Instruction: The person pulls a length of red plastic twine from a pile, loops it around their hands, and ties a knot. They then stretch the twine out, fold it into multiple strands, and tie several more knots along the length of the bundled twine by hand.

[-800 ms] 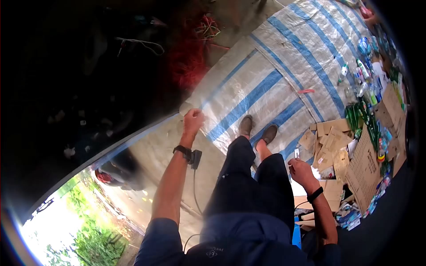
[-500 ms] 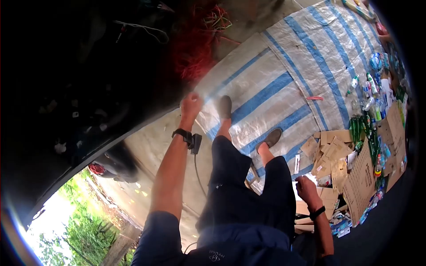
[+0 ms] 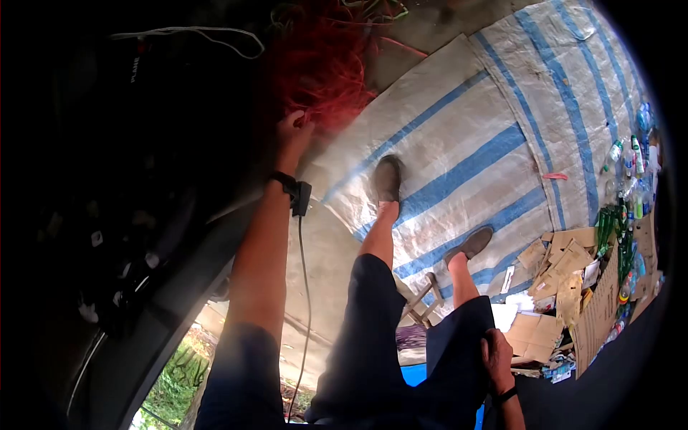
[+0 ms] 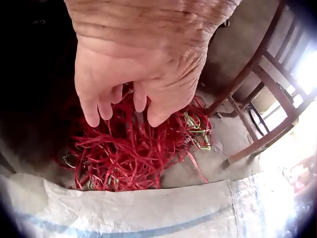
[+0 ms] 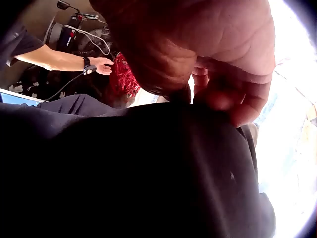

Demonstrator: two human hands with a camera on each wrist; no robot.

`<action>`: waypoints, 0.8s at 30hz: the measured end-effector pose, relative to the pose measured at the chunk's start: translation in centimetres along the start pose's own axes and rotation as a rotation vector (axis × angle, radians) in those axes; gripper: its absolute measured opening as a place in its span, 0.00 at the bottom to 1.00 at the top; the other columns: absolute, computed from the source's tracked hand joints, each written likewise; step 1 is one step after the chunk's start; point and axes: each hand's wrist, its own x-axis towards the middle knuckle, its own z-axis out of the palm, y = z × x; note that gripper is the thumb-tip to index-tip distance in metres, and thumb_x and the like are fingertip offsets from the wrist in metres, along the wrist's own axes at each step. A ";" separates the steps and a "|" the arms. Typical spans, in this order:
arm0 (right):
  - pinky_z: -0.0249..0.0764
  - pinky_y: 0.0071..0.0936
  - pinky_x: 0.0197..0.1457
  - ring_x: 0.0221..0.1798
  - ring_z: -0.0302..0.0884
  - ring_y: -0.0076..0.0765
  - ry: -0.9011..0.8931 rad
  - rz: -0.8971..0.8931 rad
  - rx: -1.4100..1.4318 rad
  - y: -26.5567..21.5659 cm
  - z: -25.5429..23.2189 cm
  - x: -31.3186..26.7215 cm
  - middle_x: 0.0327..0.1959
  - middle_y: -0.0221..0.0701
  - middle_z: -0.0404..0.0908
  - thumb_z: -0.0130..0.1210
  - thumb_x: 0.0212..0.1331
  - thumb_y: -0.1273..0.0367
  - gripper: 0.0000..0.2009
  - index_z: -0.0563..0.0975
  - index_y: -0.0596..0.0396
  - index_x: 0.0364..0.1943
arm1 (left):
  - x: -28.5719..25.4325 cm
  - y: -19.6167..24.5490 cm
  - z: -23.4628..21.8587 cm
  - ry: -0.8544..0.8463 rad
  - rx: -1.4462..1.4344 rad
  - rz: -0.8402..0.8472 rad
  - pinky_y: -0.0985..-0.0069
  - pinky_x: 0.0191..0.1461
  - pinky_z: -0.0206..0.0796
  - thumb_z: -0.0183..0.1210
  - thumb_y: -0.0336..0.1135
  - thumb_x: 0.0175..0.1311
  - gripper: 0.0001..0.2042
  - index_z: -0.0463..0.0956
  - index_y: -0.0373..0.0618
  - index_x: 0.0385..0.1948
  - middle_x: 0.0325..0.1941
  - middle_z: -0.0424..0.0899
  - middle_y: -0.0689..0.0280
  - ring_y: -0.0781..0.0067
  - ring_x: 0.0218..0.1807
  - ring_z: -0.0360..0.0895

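In the head view my left hand [image 3: 294, 137] is at the near edge of a heap of thin red strips [image 3: 326, 68]. The left wrist view shows the hand [image 4: 141, 69] with its fingers pointing down, loosely bent and apart, in front of the red strips [image 4: 126, 156]; whether they touch cannot be told. My right hand [image 3: 497, 357] rests by the knee of the dark trousers [image 3: 459, 322]. Seen from the right wrist, its fingers hang loosely curled against the dark cloth [image 5: 148, 163], their tips partly in shadow.
A white sheet with blue stripes [image 3: 459, 154] covers the ground under both feet. Cardboard pieces [image 3: 534, 337] and plastic bottles [image 3: 605, 226] lie along its right side. A small wooden frame [image 3: 428, 301] stands between the legs. A wooden chair [image 4: 270, 79] stands beyond the red heap.
My left hand has moved up to the red heap. The right hand has come down to the knee, and the feet have stepped apart. The view has shifted toward the dark left side.
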 end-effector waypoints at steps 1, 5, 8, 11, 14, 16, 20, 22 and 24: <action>0.76 0.47 0.42 0.40 0.79 0.61 -0.014 0.016 -0.012 -0.4 0.2 0.0 0.35 0.50 0.80 0.57 0.60 0.71 0.09 0.75 0.55 0.43 | 1.4 -1.4 0.3 -0.007 0.001 -0.008 0.77 0.41 0.71 0.66 0.34 0.56 0.24 0.78 0.41 0.56 0.41 0.85 0.63 0.76 0.37 0.78; 0.76 0.46 0.40 0.38 0.80 0.59 -0.007 -0.018 -0.052 -1.8 1.3 0.7 0.34 0.49 0.80 0.58 0.60 0.70 0.08 0.75 0.55 0.42 | 8.2 -7.1 1.5 0.004 0.085 0.113 0.77 0.42 0.71 0.67 0.34 0.55 0.26 0.76 0.39 0.58 0.43 0.83 0.62 0.75 0.37 0.77; 0.75 0.45 0.39 0.37 0.81 0.57 -0.013 -0.022 -0.108 -3.2 1.6 1.6 0.33 0.47 0.81 0.58 0.60 0.70 0.08 0.75 0.55 0.41 | 10.1 -6.8 1.6 0.004 0.154 0.089 0.74 0.49 0.72 0.67 0.35 0.55 0.27 0.76 0.38 0.59 0.50 0.82 0.58 0.70 0.46 0.79; 0.75 0.45 0.38 0.36 0.81 0.57 -0.040 0.006 -0.101 -3.9 1.6 2.1 0.31 0.47 0.81 0.59 0.59 0.69 0.08 0.75 0.55 0.40 | 11.0 -6.3 1.8 0.013 0.313 0.096 0.70 0.60 0.69 0.67 0.36 0.56 0.28 0.75 0.36 0.59 0.59 0.78 0.53 0.63 0.58 0.76; 0.75 0.45 0.37 0.35 0.81 0.57 -0.063 0.036 -0.120 -4.1 1.7 2.6 0.30 0.47 0.81 0.60 0.59 0.68 0.08 0.75 0.54 0.39 | 13.7 -8.2 2.4 0.036 0.216 0.112 0.62 0.64 0.67 0.65 0.45 0.50 0.30 0.77 0.42 0.57 0.59 0.75 0.44 0.46 0.61 0.73; 0.75 0.45 0.36 0.33 0.81 0.57 -0.075 0.064 -0.116 -4.1 1.7 2.8 0.28 0.47 0.81 0.60 0.58 0.68 0.09 0.75 0.55 0.39 | 14.6 -7.8 2.5 -0.032 0.242 0.051 0.68 0.65 0.66 0.65 0.37 0.57 0.30 0.71 0.35 0.62 0.62 0.76 0.51 0.58 0.63 0.74; 0.75 0.44 0.36 0.32 0.81 0.57 -0.089 0.081 -0.097 -5.3 1.4 3.3 0.27 0.47 0.81 0.60 0.58 0.68 0.09 0.75 0.55 0.38 | 14.5 -6.6 2.0 -0.079 0.149 -0.027 0.69 0.64 0.67 0.65 0.34 0.57 0.30 0.70 0.34 0.64 0.62 0.76 0.52 0.60 0.62 0.75; 0.75 0.44 0.35 0.32 0.81 0.57 -0.082 0.097 -0.066 -5.9 1.3 3.4 0.27 0.47 0.81 0.60 0.58 0.68 0.08 0.75 0.56 0.38 | 13.8 -5.5 1.5 -0.183 0.069 -0.084 0.72 0.63 0.68 0.65 0.32 0.58 0.30 0.68 0.32 0.64 0.62 0.77 0.53 0.64 0.60 0.76; 0.75 0.44 0.35 0.32 0.81 0.57 -0.090 0.105 -0.041 -6.0 1.1 3.5 0.27 0.47 0.81 0.60 0.58 0.68 0.08 0.75 0.56 0.38 | 13.0 -4.8 1.4 -0.128 0.040 -0.043 0.73 0.62 0.68 0.65 0.31 0.58 0.30 0.68 0.31 0.64 0.62 0.77 0.53 0.65 0.59 0.76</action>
